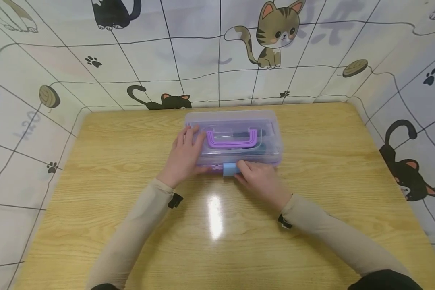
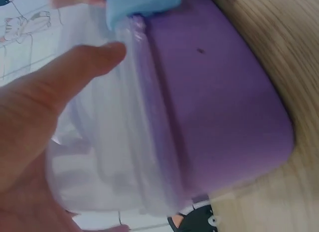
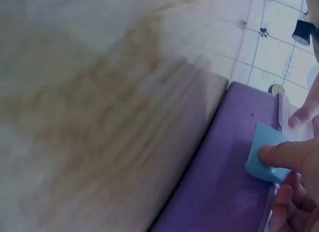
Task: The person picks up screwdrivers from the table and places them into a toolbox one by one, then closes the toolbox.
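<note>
A box with a see-through lid (image 1: 235,117) and a purple base (image 2: 219,102) lies near the back of the table. Its purple handle (image 1: 232,144) is folded down on the lid. At the front edge is a light blue latch (image 1: 230,169). My left hand (image 1: 184,155) rests on the lid's left end, fingers spread over the top, with the thumb (image 2: 84,67) along the front rim. My right hand (image 1: 264,180) pinches the latch, thumb (image 3: 284,156) on its face and fingers curled behind. Dark shapes inside show dimly through the lid.
The wooden table (image 1: 130,177) reaches around the box on all sides. Behind and beside it stands a white covering (image 1: 199,56) printed with cats, lines and paw marks. A bright reflection lies on the tabletop in front of the box.
</note>
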`<state>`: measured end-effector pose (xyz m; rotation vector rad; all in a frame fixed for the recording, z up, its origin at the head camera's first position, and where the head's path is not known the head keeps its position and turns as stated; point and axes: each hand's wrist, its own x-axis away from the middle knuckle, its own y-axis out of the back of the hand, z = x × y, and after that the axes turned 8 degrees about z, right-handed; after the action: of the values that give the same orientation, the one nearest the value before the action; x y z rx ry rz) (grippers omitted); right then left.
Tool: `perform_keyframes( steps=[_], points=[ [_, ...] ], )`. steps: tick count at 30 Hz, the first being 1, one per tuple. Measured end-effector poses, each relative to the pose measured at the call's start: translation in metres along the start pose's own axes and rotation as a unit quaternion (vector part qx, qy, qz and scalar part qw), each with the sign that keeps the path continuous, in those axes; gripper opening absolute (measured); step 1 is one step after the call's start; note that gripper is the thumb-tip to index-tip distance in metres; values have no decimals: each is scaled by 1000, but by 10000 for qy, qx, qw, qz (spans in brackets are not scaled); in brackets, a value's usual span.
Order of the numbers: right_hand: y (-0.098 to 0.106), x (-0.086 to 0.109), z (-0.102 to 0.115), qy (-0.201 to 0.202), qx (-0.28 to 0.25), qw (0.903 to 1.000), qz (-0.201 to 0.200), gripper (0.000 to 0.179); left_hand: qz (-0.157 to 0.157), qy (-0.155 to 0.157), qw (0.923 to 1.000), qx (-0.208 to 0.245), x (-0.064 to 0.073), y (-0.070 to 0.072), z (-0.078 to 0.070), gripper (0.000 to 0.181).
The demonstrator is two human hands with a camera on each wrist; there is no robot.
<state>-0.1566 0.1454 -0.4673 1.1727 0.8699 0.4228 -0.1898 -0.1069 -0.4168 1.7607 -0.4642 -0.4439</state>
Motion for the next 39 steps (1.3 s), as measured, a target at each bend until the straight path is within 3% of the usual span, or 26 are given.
perform_keyframes(
  steps=[11, 16, 22, 27, 32, 39],
  points=[
    [-5, 5, 1, -826, 441, 9945, -459, 45, 41, -70, 9993, 352, -4, 0, 3, 95],
    [-5, 2, 4, -965, 832, 9913, -319, 42, 22, -317, 9983, 488, -1, 1, 8, 94],
    [-2, 2, 5, -1308, 787, 9883, -15, 44, -109, -681, 9940, 854, 3, -2, 13, 77],
    [0, 5, 2, -1352, 897, 9867, 54, 45, -102, -858, 9904, 1077, 0, -4, 13, 72],
    [2, 8, -1, -1440, 547, 9881, 34, 44, 32, -873, 9880, 1271, -4, -5, 18, 68],
    [13, 15, -13, -1643, 180, 9861, -191, 41, -76, -712, 9804, 1837, -4, -13, 31, 62]
  ],
)
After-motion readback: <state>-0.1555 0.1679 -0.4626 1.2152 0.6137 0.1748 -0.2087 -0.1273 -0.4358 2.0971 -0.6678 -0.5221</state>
